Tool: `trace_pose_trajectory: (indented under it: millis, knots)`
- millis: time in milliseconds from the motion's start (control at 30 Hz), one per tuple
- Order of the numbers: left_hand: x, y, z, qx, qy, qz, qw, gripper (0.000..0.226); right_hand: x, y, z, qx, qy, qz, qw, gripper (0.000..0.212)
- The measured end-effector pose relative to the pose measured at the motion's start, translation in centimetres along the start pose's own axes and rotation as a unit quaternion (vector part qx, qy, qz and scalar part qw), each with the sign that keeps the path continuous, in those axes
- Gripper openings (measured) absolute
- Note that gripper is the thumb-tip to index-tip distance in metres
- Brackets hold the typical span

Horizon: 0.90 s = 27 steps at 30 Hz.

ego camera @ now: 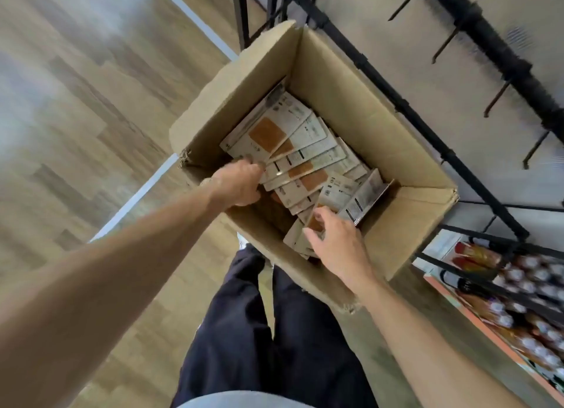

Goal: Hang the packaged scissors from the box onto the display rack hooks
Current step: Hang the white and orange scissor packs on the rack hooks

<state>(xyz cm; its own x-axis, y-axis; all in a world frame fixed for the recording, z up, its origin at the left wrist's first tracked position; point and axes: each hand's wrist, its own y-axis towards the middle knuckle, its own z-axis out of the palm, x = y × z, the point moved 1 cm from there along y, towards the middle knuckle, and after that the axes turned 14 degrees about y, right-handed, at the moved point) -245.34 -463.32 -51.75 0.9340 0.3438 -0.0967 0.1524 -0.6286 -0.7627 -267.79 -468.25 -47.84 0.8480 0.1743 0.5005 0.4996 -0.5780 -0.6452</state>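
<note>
An open cardboard box (351, 80) stands on the floor in front of me. Inside lie several packaged scissors (293, 151), flat white cards with orange patches, fanned out in a stack. My left hand (241, 184) reaches over the box's left wall and grips the near ends of the fanned packs. My right hand (335, 242) is inside the box at its near side, its fingers curled round a pack (314, 224) there. The black display rack (500, 56) with bare hooks (496, 99) runs along the wall at the upper right.
A lower shelf (525, 288) at the right holds rows of bottles and jars. Black rack bars (381, 74) pass just behind the box. My dark-trousered legs (268, 331) stand at the box's near side. Wood-pattern floor (91, 117) spreads to the left.
</note>
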Motion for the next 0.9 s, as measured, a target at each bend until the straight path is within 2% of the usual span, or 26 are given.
trace_pose_trajectory:
  millis: [133,233,433,567,767,900]
  knots:
    - [2.3,4.4,1.4,0.008,0.055,-0.066,0.996,0.040,-0.7,4.1,2.5,0.018,-0.006,-0.014,1.000,0.035]
    - [3.0,6.1,2.7,0.027,0.091,-0.060,0.994,0.045,-0.8,6.3,4.3,0.030,0.004,-0.031,0.999,0.038]
    - [2.9,8.1,3.2,0.013,0.089,-0.088,0.992,0.032,-1.1,8.8,6.2,0.017,0.041,-0.053,0.998,0.030]
    - [3.4,8.1,4.2,0.024,0.097,-0.096,0.990,0.035,-1.0,9.6,6.6,0.015,0.068,-0.060,0.996,0.033]
    - [4.5,8.1,3.7,-0.024,0.062,-0.057,0.996,0.039,-0.4,10.8,6.6,0.019,0.098,-0.092,0.991,0.038]
    - [3.6,7.7,3.6,-0.059,0.094,0.037,0.993,0.035,-0.2,11.2,6.9,0.018,0.086,-0.103,0.991,0.037]
